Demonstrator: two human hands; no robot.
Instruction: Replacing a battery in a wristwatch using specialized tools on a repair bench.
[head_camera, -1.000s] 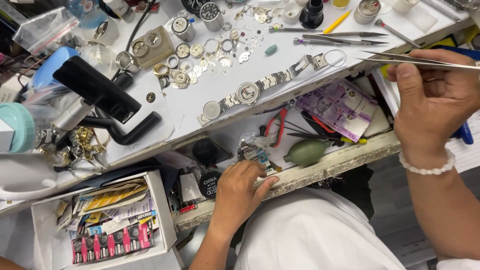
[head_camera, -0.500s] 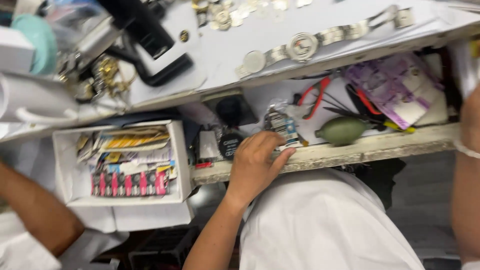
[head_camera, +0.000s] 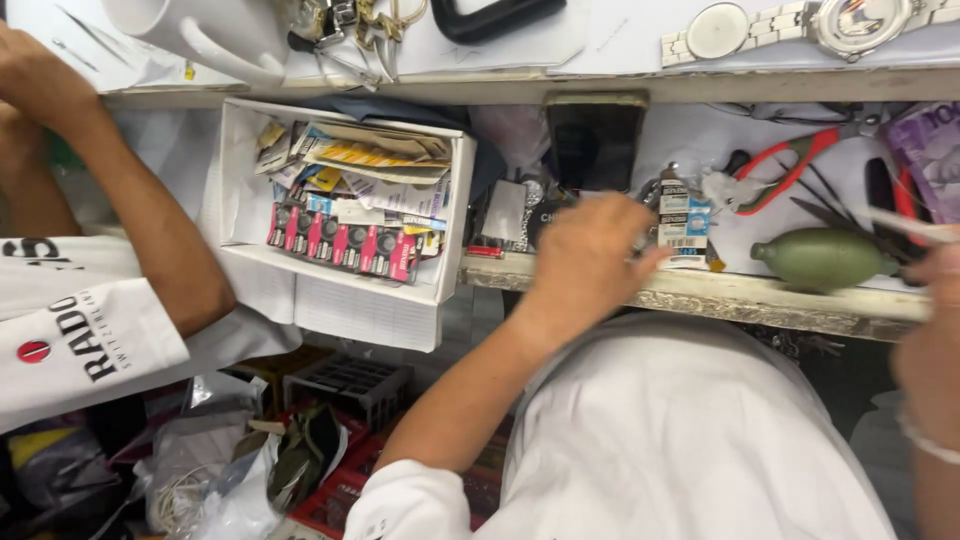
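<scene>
The wristwatch (head_camera: 850, 22) on the desk (head_camera: 640, 50) shows polished, glossy metal links. The blower bulb (head_camera: 825, 258) looks like matt green rubber. The pliers (head_camera: 790, 160) have smooth red plastic-coated handles. The white box (head_camera: 345, 300) looks like matt cardboard, holding glossy paper battery cards (head_camera: 340, 245). The shelf edge (head_camera: 700, 292) is rough and worn.

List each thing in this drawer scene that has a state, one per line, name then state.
Left hand: palm down, reaching into the drawer.
Right hand: at the frame edge, grip unclear.
White box: open, full of packets.
Red-handled pliers: lying flat, handles apart.
Green blower bulb: lying on its side.
</scene>
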